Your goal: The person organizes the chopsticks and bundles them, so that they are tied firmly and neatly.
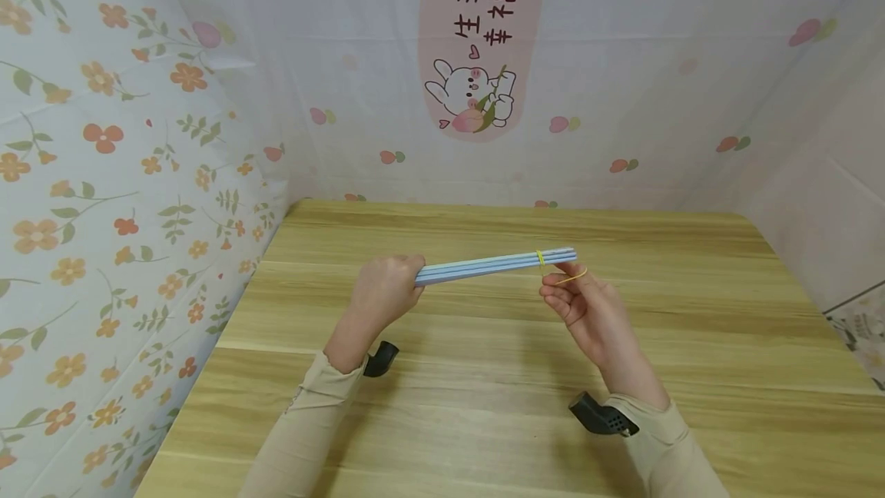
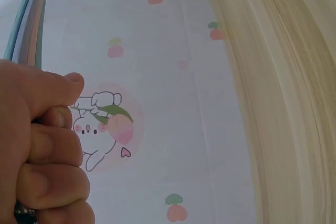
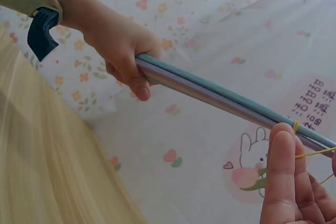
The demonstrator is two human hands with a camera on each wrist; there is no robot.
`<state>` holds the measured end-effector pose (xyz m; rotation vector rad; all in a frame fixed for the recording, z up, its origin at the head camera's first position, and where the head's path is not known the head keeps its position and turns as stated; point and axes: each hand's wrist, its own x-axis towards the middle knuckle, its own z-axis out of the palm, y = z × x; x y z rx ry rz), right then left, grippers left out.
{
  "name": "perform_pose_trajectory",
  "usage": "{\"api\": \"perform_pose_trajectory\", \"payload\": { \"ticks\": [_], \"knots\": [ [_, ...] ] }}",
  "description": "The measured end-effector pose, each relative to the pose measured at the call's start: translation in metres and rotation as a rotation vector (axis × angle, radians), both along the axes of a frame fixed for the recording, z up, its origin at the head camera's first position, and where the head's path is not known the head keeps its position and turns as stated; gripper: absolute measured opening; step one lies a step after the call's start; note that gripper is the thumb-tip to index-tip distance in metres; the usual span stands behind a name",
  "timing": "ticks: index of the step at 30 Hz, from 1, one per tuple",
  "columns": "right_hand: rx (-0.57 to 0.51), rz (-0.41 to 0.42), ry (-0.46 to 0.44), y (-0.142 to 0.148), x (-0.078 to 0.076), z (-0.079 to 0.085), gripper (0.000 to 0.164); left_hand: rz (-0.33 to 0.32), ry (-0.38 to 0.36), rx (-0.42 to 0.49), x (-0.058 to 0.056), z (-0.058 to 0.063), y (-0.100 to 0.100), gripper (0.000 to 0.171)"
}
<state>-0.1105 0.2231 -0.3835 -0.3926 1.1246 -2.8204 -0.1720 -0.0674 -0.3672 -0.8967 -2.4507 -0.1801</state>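
In the head view my left hand (image 1: 382,292) grips one end of a bundle of pastel chopsticks (image 1: 484,264), held up over the table. Blue, lilac, pink and teal sides show in the left wrist view, where the chopsticks (image 2: 30,30) rise out of the curled fingers (image 2: 52,145). A thin yellow rubber band (image 1: 541,257) is wound round the bundle near its other end. My right hand (image 1: 596,317) is just below that end, its fingers spreading a loop of the band. In the right wrist view the stretched yellow strand (image 3: 315,152) runs from the bundle behind a raised finger (image 3: 282,166).
Below the hands lies a wood-grain table (image 1: 449,398). Printed cloth (image 1: 332,75) hangs behind it, and a flowered one (image 1: 104,198) along the left. Black wrist mounts (image 1: 603,415) stick out at both sleeves.
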Motion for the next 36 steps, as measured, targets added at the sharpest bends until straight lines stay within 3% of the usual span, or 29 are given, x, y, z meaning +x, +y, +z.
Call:
{"api": "perform_pose_trajectory", "payload": {
  "ticks": [5, 13, 22, 30, 36],
  "knots": [
    [0.000, 0.024, 0.041, 0.003, -0.002, 0.000, 0.041, -0.005, 0.003, -0.012, 0.001, 0.001, -0.001, 0.020],
    [0.107, 0.022, 0.038, 0.005, -0.003, 0.006, 0.041, -0.012, 0.034, -0.042, 0.000, 0.000, -0.003, 0.022],
    [0.225, 0.026, 0.060, 0.007, -0.002, 0.011, 0.038, -0.026, 0.014, -0.053, 0.001, 0.002, -0.002, 0.021],
    [0.283, 0.042, 0.014, 0.007, -0.004, 0.015, 0.034, -0.024, -0.010, -0.059, 0.002, 0.004, -0.002, 0.021],
    [0.395, -0.003, -0.081, 0.006, -0.005, 0.019, 0.028, -0.035, -0.004, -0.053, 0.002, 0.005, -0.001, 0.023]
  ]
}}
